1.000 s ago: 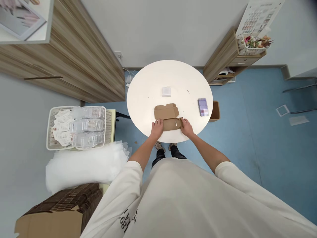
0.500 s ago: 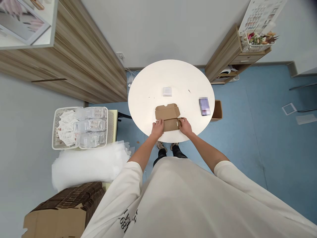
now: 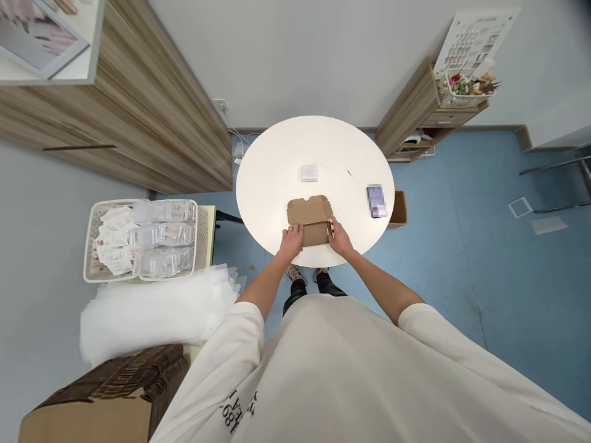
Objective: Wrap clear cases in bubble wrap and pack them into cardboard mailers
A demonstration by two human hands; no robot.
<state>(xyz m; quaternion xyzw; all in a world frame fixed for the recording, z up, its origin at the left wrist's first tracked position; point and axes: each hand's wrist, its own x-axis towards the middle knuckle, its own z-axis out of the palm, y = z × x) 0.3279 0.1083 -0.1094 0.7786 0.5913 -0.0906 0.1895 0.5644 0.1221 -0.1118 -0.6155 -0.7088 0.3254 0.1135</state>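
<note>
A small brown cardboard box (image 3: 310, 211) lies on the white oval table (image 3: 318, 136) near its front edge. Its lid is laid back away from me, with tabs at the far side. My left hand (image 3: 292, 240) grips the box's left side, thumb and fingers on the near part. At the right end, my right hand (image 3: 340, 237) has its fingers closed around the side wall. Beyond the box lies a small clear flat case (image 3: 309, 173). Off to the right on the table is a blurred purple packet (image 3: 377, 201).
White baskets (image 3: 202, 237) with clear plastic packs stand at the left, above a white foam roll (image 3: 157, 314) and stacked flat cardboard (image 3: 87, 418). A wooden cabinet (image 3: 184, 111) borders the table's left; a brown bin (image 3: 399, 209) sits at its right.
My right hand has shifted slightly at the box's right end, and that side wall looks more raised. The whole view has moved a little.
</note>
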